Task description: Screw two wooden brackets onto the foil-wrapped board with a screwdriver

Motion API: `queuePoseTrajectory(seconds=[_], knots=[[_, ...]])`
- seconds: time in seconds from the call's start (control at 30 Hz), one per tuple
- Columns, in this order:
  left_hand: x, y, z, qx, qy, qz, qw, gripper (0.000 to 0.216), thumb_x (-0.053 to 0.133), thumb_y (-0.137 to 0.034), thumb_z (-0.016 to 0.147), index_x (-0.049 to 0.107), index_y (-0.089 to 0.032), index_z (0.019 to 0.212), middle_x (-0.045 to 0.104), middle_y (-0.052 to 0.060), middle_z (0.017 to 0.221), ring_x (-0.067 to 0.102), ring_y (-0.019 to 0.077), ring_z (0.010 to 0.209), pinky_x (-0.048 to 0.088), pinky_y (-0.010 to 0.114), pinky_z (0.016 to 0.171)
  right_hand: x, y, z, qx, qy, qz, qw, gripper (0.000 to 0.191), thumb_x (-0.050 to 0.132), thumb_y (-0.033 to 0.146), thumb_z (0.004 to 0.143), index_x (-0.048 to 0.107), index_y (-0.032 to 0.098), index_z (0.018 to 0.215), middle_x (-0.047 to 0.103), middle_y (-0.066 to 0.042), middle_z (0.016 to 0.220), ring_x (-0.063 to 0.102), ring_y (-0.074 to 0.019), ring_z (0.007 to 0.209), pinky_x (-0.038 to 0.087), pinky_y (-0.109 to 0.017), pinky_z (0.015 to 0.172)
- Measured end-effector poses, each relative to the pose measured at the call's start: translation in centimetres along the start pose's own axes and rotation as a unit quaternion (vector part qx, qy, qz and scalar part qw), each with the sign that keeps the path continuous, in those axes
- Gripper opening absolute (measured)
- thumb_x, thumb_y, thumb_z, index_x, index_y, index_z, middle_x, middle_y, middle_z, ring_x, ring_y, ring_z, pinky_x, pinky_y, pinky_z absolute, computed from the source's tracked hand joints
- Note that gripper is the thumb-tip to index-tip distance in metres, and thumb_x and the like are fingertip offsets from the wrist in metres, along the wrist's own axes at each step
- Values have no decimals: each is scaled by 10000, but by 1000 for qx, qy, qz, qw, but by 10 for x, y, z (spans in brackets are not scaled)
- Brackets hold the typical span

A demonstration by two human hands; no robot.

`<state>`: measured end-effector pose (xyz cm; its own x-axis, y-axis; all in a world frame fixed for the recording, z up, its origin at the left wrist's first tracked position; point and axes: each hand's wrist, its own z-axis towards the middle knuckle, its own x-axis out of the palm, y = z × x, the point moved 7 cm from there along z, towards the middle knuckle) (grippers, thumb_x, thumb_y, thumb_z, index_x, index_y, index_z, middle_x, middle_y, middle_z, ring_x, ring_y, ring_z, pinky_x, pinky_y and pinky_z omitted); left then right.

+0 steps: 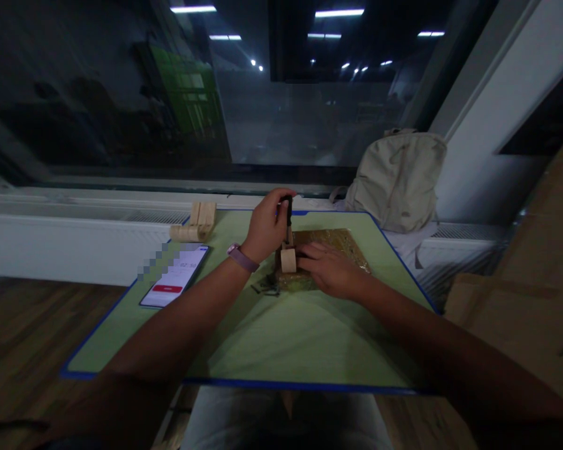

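My left hand (pixel 267 226) is closed around the black handle of a screwdriver (pixel 289 214), held upright with its shaft pointing down. Below it sits a small pale wooden piece (pixel 288 261) with a rounded front, and the shaft reaches its back part; the exact contact is too small to make out. From the right, the fingers of my right hand (pixel 334 270) press against this piece and steady it. Under both lies a flat brown slab (pixel 344 240) wrapped in shiny tape. Several small dark screws (pixel 267 287) lie just left of the slab.
The green table (pixel 281 350) has a blue edge. A lit phone (pixel 176 278) lies at the left, with wooden pieces (pixel 197 223) behind it. A beige backpack (pixel 398 181) stands by the window at the back right. Cardboard (pixel 507 312) stands at the right.
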<state>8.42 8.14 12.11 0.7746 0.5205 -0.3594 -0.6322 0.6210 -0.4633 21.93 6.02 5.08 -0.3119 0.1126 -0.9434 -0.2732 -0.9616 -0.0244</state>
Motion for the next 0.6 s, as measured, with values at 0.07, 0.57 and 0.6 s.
queuePoseTrajectory(seconds=[0.07,0.57,0.6], knots=[[-1,0,0,2,-6,3,1000,205,436,-240,999,620,-191,1076,668,73,1073,634,183,1008,538,322,845,1,0,0,2,1,8,1000,364,511,50,864,657,179,1172,621,-131,1194,529,-259,1053,442,-433,919],[1,0,-1,-9,-11,-4,1000,147,570,-275,933,623,-208,1053,641,46,1001,619,162,893,551,293,771,-1,0,1,8,6,-5,1000,334,513,48,860,660,165,1137,633,-129,1170,536,-255,1023,447,-414,902],[0,0,-1,-8,-16,2,1000,142,600,-272,915,626,-209,1039,630,43,993,610,159,875,549,288,760,-1,0,1,7,2,-1,1000,342,504,40,858,658,160,1139,634,-131,1174,536,-256,1029,448,-419,910]])
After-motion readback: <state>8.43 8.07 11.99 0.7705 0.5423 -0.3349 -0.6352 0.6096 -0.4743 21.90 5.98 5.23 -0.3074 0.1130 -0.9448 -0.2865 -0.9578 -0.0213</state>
